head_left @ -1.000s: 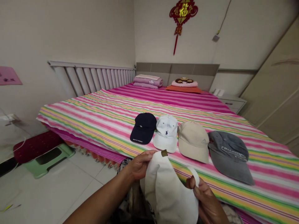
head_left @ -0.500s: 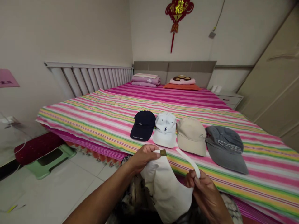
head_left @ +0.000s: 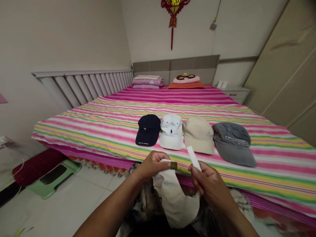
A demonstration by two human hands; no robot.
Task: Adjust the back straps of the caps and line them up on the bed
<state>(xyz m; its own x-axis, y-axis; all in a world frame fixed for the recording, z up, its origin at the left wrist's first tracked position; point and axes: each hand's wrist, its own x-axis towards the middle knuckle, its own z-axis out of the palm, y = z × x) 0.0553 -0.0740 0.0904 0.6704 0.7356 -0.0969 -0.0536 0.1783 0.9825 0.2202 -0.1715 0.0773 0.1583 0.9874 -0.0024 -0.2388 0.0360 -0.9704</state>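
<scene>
Between my hands is a white cap (head_left: 181,202), its back opening facing up and its two strap ends apart. My left hand (head_left: 154,166) pinches the end that carries a brass-coloured buckle (head_left: 173,165). In my right hand (head_left: 207,179) is the loose white strap (head_left: 193,158), its free tip pointing up toward the bed. Just beyond, on the striped sheet, sit a navy cap (head_left: 148,129), a white cap with a small dark emblem (head_left: 171,131), a beige cap (head_left: 198,134) and a grey cap (head_left: 233,141), side by side with brims toward me.
The striped bed sheet (head_left: 103,121) spreads in front of me. Folded purple bedding (head_left: 147,81) and a pink-and-orange stack (head_left: 186,82) lie by the headboard (head_left: 192,67). A green stool (head_left: 53,179) stands on the floor at left; a white nightstand (head_left: 234,93) is at right.
My right hand has moved up and left, bringing the strap's free tip closer to the buckle. The view has shifted right, and the caps on the bed keep their order.
</scene>
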